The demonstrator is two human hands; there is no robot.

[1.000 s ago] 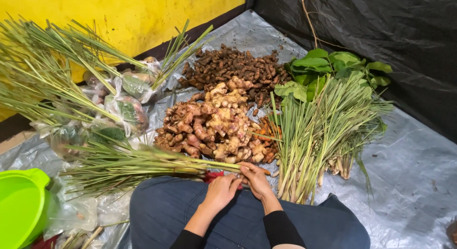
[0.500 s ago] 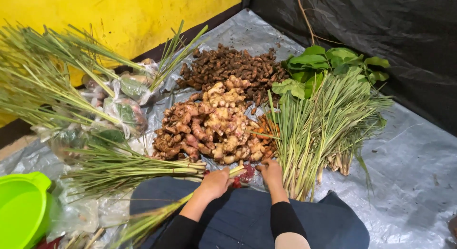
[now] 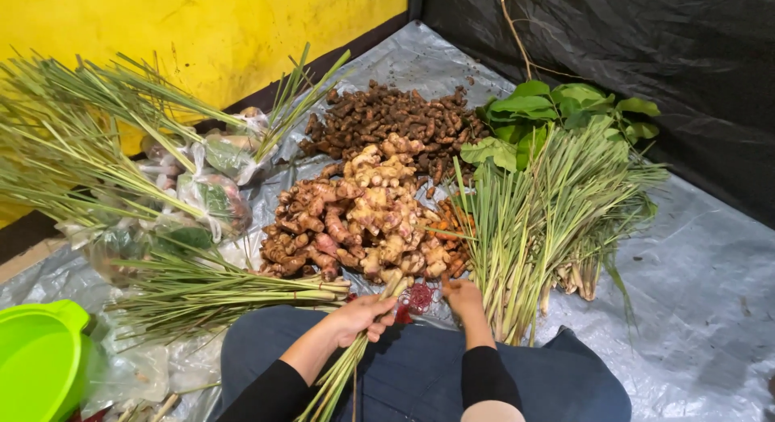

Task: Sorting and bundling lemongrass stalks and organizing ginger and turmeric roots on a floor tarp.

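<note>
Head view, left to right. Green bowl at far left on grey tarp, beside yellow wall. Loose lemongrass fanned above it, over clear bags of produce. More stalks lying flat, ends pointing toward centre.

Left hand closed around a small lemongrass bundle, held over the lap in blue trousers; bundle slanting from bottom edge up to its pale ends just past the fingers, close to the root pile. Red netting on tarp between the hands.

Ginger pile at centre, darker turmeric heap behind it, touching.

Right hand resting at base of upright lemongrass sheaf, fingers curled down; grip on anything impossible to tell. Broad green leaves behind sheaf, black sheet at far right.
</note>
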